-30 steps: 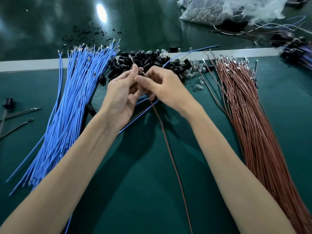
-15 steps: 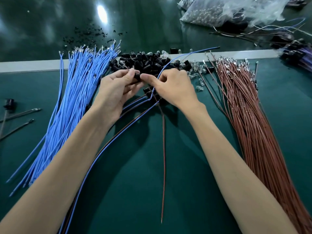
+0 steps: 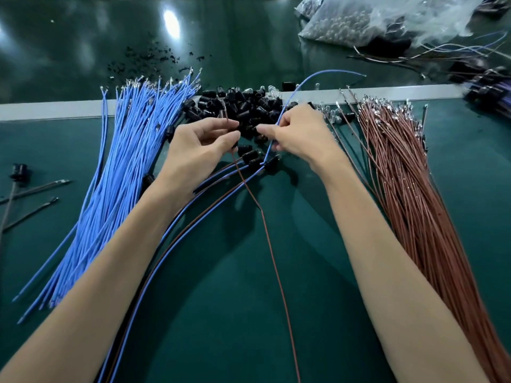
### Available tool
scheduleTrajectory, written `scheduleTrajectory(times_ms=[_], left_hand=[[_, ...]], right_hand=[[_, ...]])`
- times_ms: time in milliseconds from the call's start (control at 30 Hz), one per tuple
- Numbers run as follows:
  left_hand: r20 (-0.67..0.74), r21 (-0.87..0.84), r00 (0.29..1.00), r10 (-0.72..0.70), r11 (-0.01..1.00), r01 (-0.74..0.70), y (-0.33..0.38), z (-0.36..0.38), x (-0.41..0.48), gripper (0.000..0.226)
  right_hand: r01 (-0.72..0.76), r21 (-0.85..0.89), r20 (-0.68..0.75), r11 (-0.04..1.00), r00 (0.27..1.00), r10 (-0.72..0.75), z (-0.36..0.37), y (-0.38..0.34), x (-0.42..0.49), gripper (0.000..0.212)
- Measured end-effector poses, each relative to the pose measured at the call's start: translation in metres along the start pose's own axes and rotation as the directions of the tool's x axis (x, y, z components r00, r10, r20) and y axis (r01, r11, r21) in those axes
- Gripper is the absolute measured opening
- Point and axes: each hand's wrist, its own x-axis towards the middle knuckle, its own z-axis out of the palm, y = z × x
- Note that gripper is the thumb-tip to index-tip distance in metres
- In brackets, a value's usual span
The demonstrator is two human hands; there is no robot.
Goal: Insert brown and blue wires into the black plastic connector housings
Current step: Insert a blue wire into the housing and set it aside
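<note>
Big green desk (image 3: 249, 299) with a pale grey strip (image 3: 55, 109) running across it near the far edge. On the left side a fat bundle of blue wires (image 3: 121, 172) fans from the strip down toward the near left corner. An equally fat bundle of brown wires (image 3: 409, 194) does the same on the right, down to the near right corner. A clear plastic bag (image 3: 359, 20) full of small parts sits in the far right corner.

Both forearms come in from the near edge and meet mid-desk, just in front of the pile of black connector housings (image 3: 243, 106), which is heaped against the strip between the two bundles.

The left hand (image 3: 199, 150) is pinching a single brown wire (image 3: 273, 258) between thumb and forefinger near its top end, other fingers curled in. The rest of that wire trails back off the near edge.

The right hand (image 3: 301, 134) is pinching a single blue wire (image 3: 312, 77) the same way. It arcs up and right over the strip, and its lower part drops just beside a housing under the hand. Honestly can't tell if it's seated in it.

Under the hands lie a few wired housings (image 3: 250, 156), their blue and brown leads sweeping to the near left corner.

Small stuff: some tiny clear bulbs (image 3: 329, 109) beside the pile, black crumbs (image 3: 143, 59) beyond the strip, and a couple of dark stray leads (image 3: 33, 186) by the left edge.
</note>
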Motion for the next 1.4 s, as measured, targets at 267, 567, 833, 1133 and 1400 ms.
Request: scheduleTrajectory(times_ms=[267, 567, 833, 1133, 1400], left_hand=[[0.045, -0.048, 0.998, 0.038, 0.998, -0.036, 0.003, 0.001, -0.004, 0.020], [0.090, -0.118, 0.995, 0.053, 0.992, -0.042, 0.003, 0.004, -0.005, 0.023], [0.044, 0.019, 0.997, 0.062, 0.998, -0.062, 0.001, -0.004, -0.001, 0.015], [-0.145, 0.043, 0.986, -0.079, 0.995, 0.086, -0.001, -0.048, 0.019, 0.017], [0.081, 0.008, 0.989, -0.126, 0.992, 0.126, 0.006, -0.043, 0.010, 0.009]], right_hand=[[0.099, 0.730, 0.143, 0.677, 0.946, -0.293, -0.013, -0.004, -0.006, 0.019], [0.049, 0.751, 0.234, 0.659, 0.913, -0.335, -0.018, -0.004, -0.011, 0.022], [-0.123, 0.509, 0.158, 0.852, 0.986, 0.048, -0.001, -0.004, 0.000, 0.035], [0.191, -0.219, -0.012, 0.957, 0.980, -0.198, 0.040, -0.018, -0.010, 0.026], [0.297, -0.099, -0.022, 0.950, 0.954, -0.300, 0.037, -0.014, -0.007, 0.021]])
